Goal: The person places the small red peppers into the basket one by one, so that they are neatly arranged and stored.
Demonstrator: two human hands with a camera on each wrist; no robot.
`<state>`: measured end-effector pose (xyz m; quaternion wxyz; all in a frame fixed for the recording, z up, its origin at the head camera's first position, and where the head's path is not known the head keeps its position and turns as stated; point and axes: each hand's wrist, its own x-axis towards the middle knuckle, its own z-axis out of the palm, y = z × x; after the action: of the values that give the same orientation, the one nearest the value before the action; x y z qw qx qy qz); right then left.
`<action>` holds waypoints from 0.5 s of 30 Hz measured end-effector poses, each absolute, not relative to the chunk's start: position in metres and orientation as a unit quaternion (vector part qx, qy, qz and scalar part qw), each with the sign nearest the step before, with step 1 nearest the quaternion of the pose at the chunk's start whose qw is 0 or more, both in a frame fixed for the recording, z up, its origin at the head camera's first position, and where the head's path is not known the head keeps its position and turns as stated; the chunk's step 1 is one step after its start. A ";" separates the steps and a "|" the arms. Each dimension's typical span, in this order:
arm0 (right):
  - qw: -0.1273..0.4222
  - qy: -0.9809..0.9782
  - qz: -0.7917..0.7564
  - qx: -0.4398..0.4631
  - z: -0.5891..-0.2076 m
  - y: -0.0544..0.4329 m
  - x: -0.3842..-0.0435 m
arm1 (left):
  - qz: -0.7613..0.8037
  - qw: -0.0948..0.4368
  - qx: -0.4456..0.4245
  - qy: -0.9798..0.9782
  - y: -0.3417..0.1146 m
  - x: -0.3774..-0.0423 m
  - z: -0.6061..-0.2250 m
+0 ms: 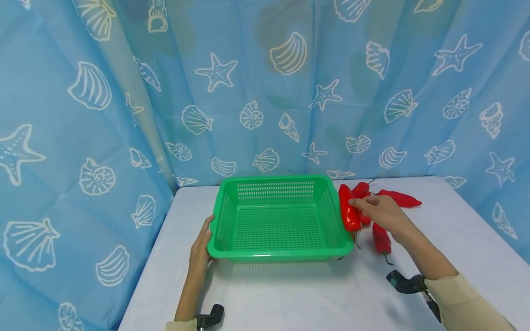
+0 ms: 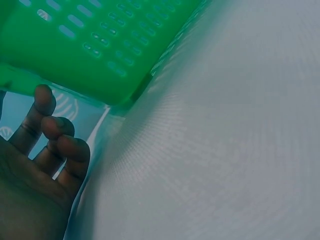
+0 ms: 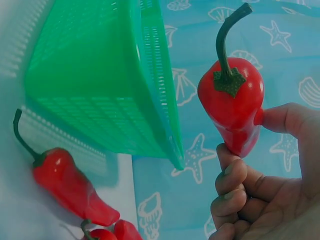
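Beside the right wall of a green plastic basket [image 1: 275,253], my right hand [image 1: 383,214] pinches a red pepper [image 1: 349,211] between thumb and fingers. In the right wrist view this pepper [image 3: 232,95] is off the table, its curved green stem pointing up and its tip down by the fingers. My left hand [image 1: 200,250] holds the basket's left rim near its front corner. From the left wrist view, several fingers [image 2: 75,147] are bent just below the rim, and the thumb is hidden. The basket's inside shows only its bare slotted floor.
More red peppers lie on the white table [image 1: 285,299] to the basket's right: one pepper [image 1: 400,198] toward the back, another pepper [image 1: 382,239] nearer the front, others partly behind my right hand. A blue shell-patterned curtain [image 1: 248,92] hangs behind and at the left.
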<state>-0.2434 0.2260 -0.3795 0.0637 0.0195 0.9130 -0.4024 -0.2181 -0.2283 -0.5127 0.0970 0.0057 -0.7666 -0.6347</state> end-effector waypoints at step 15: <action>0.060 0.905 -0.422 0.009 -0.382 0.204 -0.247 | -0.632 0.094 0.007 -0.769 -0.229 -0.219 -0.512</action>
<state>-0.2472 0.2038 -0.3819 0.0599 0.0094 0.9046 -0.4220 -0.2187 -0.2288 -0.5124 0.0937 0.0074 -0.7689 -0.6324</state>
